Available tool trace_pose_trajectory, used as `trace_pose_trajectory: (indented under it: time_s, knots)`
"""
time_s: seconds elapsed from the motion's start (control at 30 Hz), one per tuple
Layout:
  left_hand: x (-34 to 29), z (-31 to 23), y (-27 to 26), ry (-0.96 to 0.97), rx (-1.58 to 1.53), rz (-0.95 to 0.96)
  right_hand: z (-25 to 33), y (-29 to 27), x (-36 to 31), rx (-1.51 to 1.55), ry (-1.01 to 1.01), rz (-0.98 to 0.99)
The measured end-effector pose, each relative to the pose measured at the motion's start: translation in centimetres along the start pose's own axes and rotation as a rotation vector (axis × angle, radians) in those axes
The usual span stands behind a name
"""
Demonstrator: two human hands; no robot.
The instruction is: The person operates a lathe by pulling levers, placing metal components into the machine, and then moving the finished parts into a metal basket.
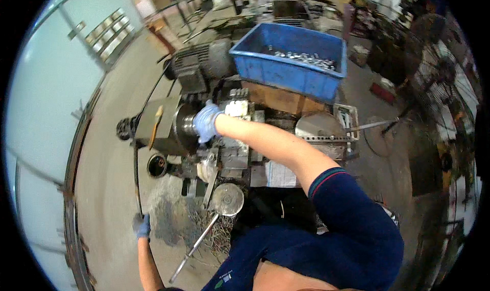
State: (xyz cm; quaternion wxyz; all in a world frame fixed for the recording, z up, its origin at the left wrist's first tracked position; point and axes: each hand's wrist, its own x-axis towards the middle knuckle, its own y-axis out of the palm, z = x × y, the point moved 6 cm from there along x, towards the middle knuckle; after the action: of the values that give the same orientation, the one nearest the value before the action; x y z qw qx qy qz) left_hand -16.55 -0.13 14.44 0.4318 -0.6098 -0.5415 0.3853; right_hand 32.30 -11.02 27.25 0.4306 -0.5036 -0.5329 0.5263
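Observation:
My left hand (143, 226), in a blue glove, is closed round the lower end of a long dark lever (137, 181) at the left of a small lathe. My right hand (206, 121), also in a blue glove, reaches across to the front of the round metal chuck (185, 127). Its fingers look curled in at the chuck's face, and whatever they hold is hidden. The grey headstock (162, 118) stands left of the chuck, with a wooden-handled brush (156, 127) lying on top. Just right of my right hand is the metal tool slide (236, 153).
A blue plastic bin (286, 71) with many small metal parts stands behind the lathe, beside a grey electric motor (201, 61). A round plate (227, 199) and a slanting metal bar (194, 247) are in front. Metal shavings (212, 232) litter the floor. A fan (431, 51) stands far right.

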Motion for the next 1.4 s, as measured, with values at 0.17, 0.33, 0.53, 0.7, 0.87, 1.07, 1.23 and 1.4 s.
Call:
trace_pose_trajectory:
  time_s: [0.17,0.33,0.53,0.7,0.87,1.07,1.23,1.4]
  knots:
    - [4.8,-4.2,1.3,0.056,-0.272,0.220,-0.8,0.3,-0.6,0.000,0.139,0.100]
    - [6.6,-3.1,3.4,0.003,-0.515,0.356,-3.5,-3.1,-4.2,0.084,0.362,-0.072]
    - [6.7,-2.0,3.4,0.020,-0.620,0.349,-16.6,-9.0,-18.8,0.213,0.808,-0.403]
    - [8.3,-2.1,4.9,0.045,-0.643,0.363,-28.5,-6.0,-25.0,0.196,0.930,-0.594]
    - [8.4,-2.0,3.7,0.071,-0.616,0.301,-26.9,-5.3,-29.9,0.360,0.760,-0.901]
    - [8.3,-0.9,5.0,0.000,-0.629,0.381,-18.3,-1.1,-45.7,0.485,1.050,-0.844]
    - [11.8,2.2,9.6,-0.149,-0.266,0.437,-8.8,10.6,-62.3,0.700,1.679,-0.532]
    - [7.9,-2.4,10.8,0.008,0.009,0.413,2.4,24.7,-69.0,0.654,1.739,0.081]
